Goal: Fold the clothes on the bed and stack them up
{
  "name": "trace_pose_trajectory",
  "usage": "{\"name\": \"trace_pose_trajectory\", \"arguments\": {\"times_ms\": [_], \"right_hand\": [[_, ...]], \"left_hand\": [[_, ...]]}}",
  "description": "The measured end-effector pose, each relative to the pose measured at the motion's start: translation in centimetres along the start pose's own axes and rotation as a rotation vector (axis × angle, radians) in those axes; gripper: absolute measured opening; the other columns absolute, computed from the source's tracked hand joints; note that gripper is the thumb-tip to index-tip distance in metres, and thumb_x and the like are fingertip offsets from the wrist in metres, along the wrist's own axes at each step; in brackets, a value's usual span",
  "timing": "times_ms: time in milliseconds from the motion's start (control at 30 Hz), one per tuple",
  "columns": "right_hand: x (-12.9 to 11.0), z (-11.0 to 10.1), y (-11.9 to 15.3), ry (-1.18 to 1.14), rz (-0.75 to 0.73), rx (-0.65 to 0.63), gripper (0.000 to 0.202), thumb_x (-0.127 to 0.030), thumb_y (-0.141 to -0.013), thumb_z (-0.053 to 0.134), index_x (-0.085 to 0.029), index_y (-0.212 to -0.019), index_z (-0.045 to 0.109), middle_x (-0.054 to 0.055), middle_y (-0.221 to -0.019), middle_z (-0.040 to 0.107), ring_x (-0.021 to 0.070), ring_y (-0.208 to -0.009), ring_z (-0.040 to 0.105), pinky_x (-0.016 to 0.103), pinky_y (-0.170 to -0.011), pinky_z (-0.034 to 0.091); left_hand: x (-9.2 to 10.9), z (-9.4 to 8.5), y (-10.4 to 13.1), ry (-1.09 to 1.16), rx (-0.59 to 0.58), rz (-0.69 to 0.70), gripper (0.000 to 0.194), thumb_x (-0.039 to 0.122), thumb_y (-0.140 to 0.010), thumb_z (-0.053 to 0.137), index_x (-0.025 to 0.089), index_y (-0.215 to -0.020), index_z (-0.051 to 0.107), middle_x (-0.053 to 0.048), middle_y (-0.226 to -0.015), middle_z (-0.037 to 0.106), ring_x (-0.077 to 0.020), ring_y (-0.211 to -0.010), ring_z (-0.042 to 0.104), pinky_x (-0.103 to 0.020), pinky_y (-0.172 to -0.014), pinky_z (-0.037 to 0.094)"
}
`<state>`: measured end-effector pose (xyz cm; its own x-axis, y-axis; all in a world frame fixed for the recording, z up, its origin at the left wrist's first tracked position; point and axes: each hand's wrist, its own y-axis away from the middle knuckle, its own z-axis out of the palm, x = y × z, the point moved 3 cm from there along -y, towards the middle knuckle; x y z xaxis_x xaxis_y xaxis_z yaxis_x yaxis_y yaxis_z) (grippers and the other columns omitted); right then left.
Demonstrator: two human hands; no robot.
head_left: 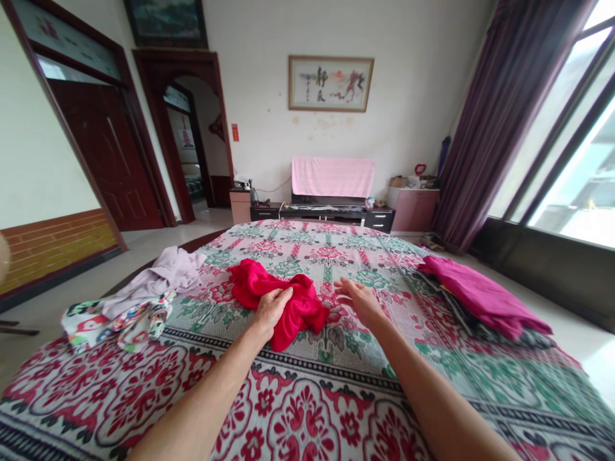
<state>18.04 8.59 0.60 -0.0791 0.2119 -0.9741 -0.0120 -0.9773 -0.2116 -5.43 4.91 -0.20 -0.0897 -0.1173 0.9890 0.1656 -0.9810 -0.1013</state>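
Note:
A crumpled red garment [295,320] lies in the middle of the flower-patterned cover [331,397]; its exact kind is hidden by the folds. My left hand [273,310] is closed on its near side, thumb on top, pinching the cloth. Just to the right, my right hand [356,298] hovers over the cover with fingers apart and nothing in them, a short gap from the red cloth.
On the left lie a rumpled pale lilac garment [154,282] and a colourful printed cloth [118,320]. A stack of folded clothes with a magenta piece [480,294] on top sits at the right edge. Beyond stands a low cabinet [379,219] under a pink towel [333,177].

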Motion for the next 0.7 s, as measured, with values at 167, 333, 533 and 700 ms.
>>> {"name": "trace_pose_trajectory", "arguments": {"times_ms": [167,333,533,700], "right_hand": [[-5.1,-8.2,-1.8,-0.518,0.020,0.261,0.022,-0.031,-0.078,0.069,-0.021,-0.064,0.054,0.002,-0.074,0.068,0.0126,-0.061,0.064,0.027,-0.057,0.057],[-11.3,-18.9,1.9,-1.251,-0.448,0.423,0.021,-0.044,-0.089,0.051,-0.024,-0.087,0.057,0.004,-0.091,0.064,0.0165,-0.083,0.069,0.032,-0.067,0.062],[-10.6,-17.3,2.1,-1.250,-0.345,0.246,0.054,-0.053,-0.083,0.059,-0.026,-0.127,0.047,0.012,-0.123,0.061,0.0242,-0.111,0.062,0.043,-0.084,0.059],[-5.6,-7.2,-0.5,-0.359,0.029,0.018,0.042,-0.041,-0.076,0.070,-0.027,-0.114,0.059,0.006,-0.118,0.066,0.0199,-0.096,0.067,0.036,-0.074,0.058]], "left_hand": [[-0.2,0.1,0.0,0.009,-0.015,-0.012,0.037,0.051,-0.062,0.075,0.015,-0.065,0.066,0.000,-0.059,0.063,-0.0152,-0.062,0.059,-0.025,-0.059,0.045],[-0.3,0.1,0.0,0.036,-0.016,-0.024,0.036,0.048,-0.060,0.076,0.014,-0.068,0.068,-0.002,-0.062,0.065,-0.0164,-0.064,0.060,-0.026,-0.060,0.045],[0.1,0.2,0.2,0.073,-0.032,-0.064,0.034,0.046,-0.059,0.078,0.014,-0.069,0.070,-0.003,-0.064,0.068,-0.0168,-0.065,0.062,-0.026,-0.061,0.046],[1.7,-1.6,-0.7,0.142,0.010,-0.084,0.033,0.039,-0.058,0.080,0.013,-0.077,0.073,-0.006,-0.075,0.073,-0.0178,-0.071,0.065,-0.028,-0.068,0.049]]}}
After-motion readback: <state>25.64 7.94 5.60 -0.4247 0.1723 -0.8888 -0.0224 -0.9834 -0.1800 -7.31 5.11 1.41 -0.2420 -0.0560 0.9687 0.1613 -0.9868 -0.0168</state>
